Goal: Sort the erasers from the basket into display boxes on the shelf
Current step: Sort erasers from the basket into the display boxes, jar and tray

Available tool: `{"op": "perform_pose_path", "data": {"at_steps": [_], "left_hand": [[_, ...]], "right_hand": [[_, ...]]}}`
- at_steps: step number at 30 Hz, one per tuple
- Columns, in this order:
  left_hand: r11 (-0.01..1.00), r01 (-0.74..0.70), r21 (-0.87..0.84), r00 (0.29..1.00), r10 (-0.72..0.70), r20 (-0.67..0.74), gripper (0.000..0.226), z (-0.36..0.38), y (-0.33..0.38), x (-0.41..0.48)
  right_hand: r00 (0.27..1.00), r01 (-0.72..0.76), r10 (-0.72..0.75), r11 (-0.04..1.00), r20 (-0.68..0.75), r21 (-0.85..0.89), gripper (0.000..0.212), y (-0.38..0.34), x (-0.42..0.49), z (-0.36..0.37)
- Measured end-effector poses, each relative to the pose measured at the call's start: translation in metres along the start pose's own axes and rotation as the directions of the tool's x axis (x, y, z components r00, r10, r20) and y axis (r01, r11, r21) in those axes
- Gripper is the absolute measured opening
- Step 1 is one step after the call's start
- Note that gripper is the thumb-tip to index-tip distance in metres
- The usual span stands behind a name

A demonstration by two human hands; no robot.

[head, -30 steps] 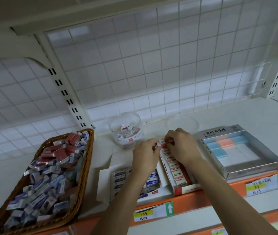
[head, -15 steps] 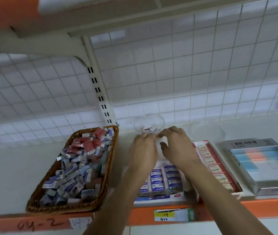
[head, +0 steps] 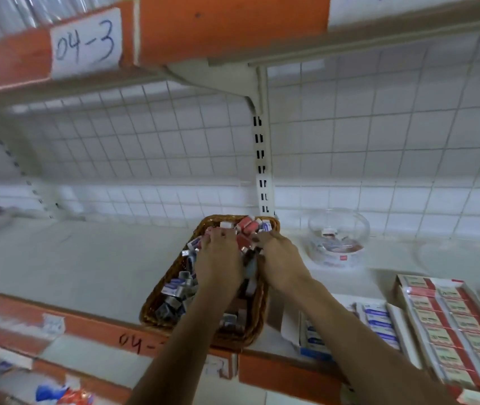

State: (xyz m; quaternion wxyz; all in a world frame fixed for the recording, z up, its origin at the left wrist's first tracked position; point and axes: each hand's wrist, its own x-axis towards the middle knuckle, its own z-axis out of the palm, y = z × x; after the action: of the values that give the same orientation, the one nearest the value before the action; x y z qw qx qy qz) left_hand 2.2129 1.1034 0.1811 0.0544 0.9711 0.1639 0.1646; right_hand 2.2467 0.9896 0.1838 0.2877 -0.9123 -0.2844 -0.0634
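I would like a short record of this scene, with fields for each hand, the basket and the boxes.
left hand: in the wicker basket, on the erasers; grip unclear
right hand: in the same basket, fingertips among erasers; grip unclear
blue-labelled display box: right of the basket
red display box: farther right
clear bowl: behind the boxes

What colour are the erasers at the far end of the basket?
Mostly pinkish red erasers, a few white-and-blue beside them; head view shows them best.
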Motion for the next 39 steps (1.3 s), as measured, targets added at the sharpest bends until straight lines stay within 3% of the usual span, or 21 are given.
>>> {"op": "perform_pose_path", "data": {"at_steps": [5,9,18,24,27,31,35,39], "left_hand": [[0.999,0.034,-0.001,0.996,-0.034,0.077,0.070,0.011,-0.021,0.010],[1.000,0.026,-0.010,0.999,-0.026,0.030,0.067,0.017,-0.026,0.011],[0.931,0.011,-0.365,0.994,-0.049,-0.095,0.051,0.017,-0.029,0.010],[0.842,-0.054,-0.536,0.978,-0.063,-0.199,0.033,0.014,-0.023,0.011],[0.845,-0.098,-0.526,0.982,-0.003,-0.187,0.030,0.016,-0.019,0.012],[0.902,-0.188,-0.389,0.982,0.182,-0.053,0.049,0.028,-0.011,0.014],[0.949,-0.109,-0.297,0.978,0.157,0.141,0.066,0.032,-0.016,0.015],[0.960,-0.212,-0.185,0.959,0.241,0.150,0.064,0.031,-0.011,0.015]], "right_hand": [[0.998,-0.050,0.049,0.998,0.041,0.024,0.050,-0.004,0.020,0.016],[0.996,-0.079,0.082,0.993,0.043,-0.082,0.047,0.000,0.028,0.022],[0.988,-0.155,0.153,0.982,-0.029,-0.110,0.025,0.004,0.039,0.029],[0.984,-0.144,0.166,0.958,-0.072,0.249,0.030,0.009,0.027,0.015],[0.978,-0.155,0.198,0.896,-0.062,0.416,0.032,0.015,0.018,0.009],[0.981,-0.132,0.184,0.866,-0.063,0.482,0.030,0.021,0.007,0.004],[0.958,-0.163,0.263,0.831,-0.117,0.531,0.035,0.031,-0.002,-0.001],[0.962,-0.161,0.251,0.835,-0.104,0.526,0.037,0.037,-0.011,-0.001]]}}
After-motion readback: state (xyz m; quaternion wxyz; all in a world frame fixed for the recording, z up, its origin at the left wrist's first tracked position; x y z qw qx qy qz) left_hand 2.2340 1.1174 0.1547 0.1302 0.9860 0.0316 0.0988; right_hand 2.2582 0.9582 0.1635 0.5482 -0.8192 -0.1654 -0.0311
